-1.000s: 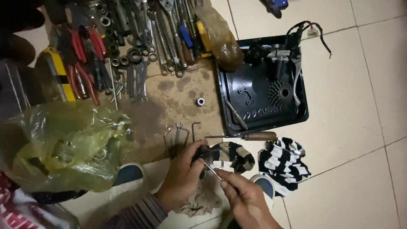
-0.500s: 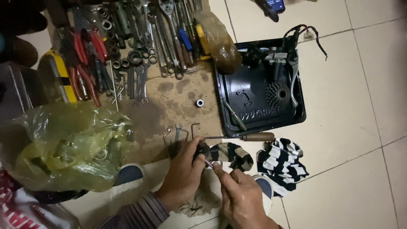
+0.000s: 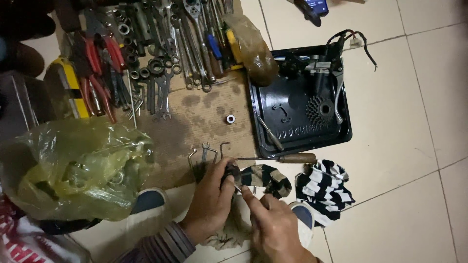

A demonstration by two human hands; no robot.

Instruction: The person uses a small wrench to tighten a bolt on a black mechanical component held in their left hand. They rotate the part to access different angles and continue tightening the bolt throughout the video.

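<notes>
A: What lies at the far left?
B: A yellow-green plastic bag [image 3: 78, 168], crumpled, with metal parts inside. Above it are red-handled pliers [image 3: 100, 73] and many wrenches [image 3: 170, 53] on a brown cardboard sheet [image 3: 195, 122].

A: And the hands?
B: The left hand [image 3: 209, 204] has its fingers closed around a small dark part [image 3: 231, 171], low in the middle, over a dirty rag [image 3: 229, 229]. The right hand [image 3: 273, 226] pinches a thin metal tool [image 3: 237, 187] whose tip touches that part.

A: What is more to the right?
B: A wooden-handled screwdriver [image 3: 282, 158] lies just beside the black tray [image 3: 292, 141]. Striped gloves [image 3: 324, 187] lie on the tiled floor [image 3: 414, 146].
</notes>
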